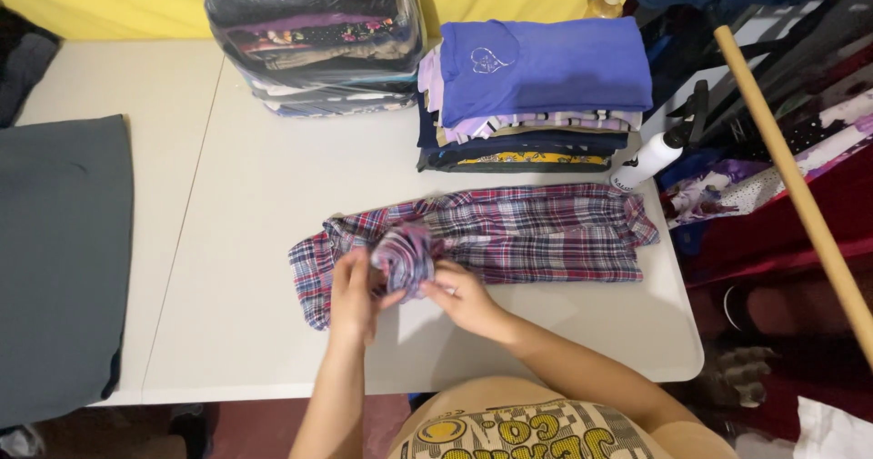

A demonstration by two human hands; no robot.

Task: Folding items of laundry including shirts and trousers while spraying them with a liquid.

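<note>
A plaid shirt in red, blue and white lies stretched across the white table, folded into a long band. My left hand and my right hand both pinch a bunched part of the shirt near its left end, lifting it slightly off the table. The rest of the shirt lies flat to the right.
A stack of folded clothes topped by a blue shirt sits behind the plaid one. A plastic bag of folded clothes stands at the back. A grey cloth covers the left. A white bottle and a wooden pole are at right.
</note>
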